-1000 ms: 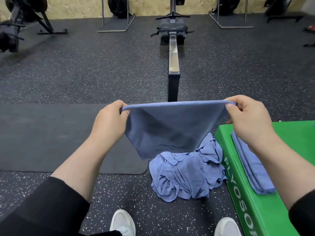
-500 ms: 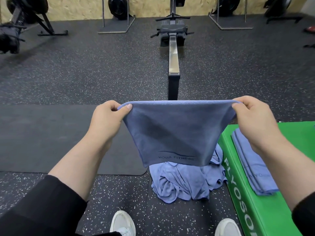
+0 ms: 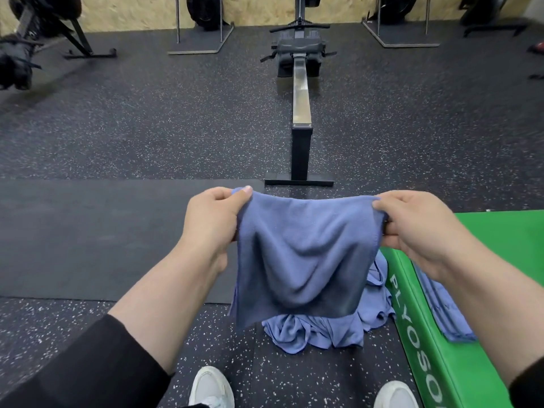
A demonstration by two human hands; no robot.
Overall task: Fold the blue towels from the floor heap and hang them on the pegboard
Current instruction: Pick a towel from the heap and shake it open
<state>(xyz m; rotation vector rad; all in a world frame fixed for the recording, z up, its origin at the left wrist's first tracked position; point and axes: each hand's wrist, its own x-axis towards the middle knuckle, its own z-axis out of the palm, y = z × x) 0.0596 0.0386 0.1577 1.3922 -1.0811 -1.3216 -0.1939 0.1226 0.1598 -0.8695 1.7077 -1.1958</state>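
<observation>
I hold a blue towel (image 3: 303, 254) up in front of me, doubled over and hanging slack with soft creases. My left hand (image 3: 212, 216) pinches its upper left corner between thumb and fingers. My right hand (image 3: 412, 225) grips the upper right corner. Below the towel, the heap of crumpled blue towels (image 3: 318, 331) lies on the speckled floor, partly hidden by the hanging cloth. A folded blue towel (image 3: 441, 307) lies on the green plyo box (image 3: 418, 357) at my right. No pegboard is in view.
A rowing machine (image 3: 300, 92) stretches away straight ahead, its foot just beyond my hands. A black mat (image 3: 88, 237) covers the floor at left. More gym machines stand along the far wall. My white shoes (image 3: 210, 387) show at the bottom.
My hands have come closer together and lower. The towel, stretched taut before, now sags with folds, and its printed logo no longer shows.
</observation>
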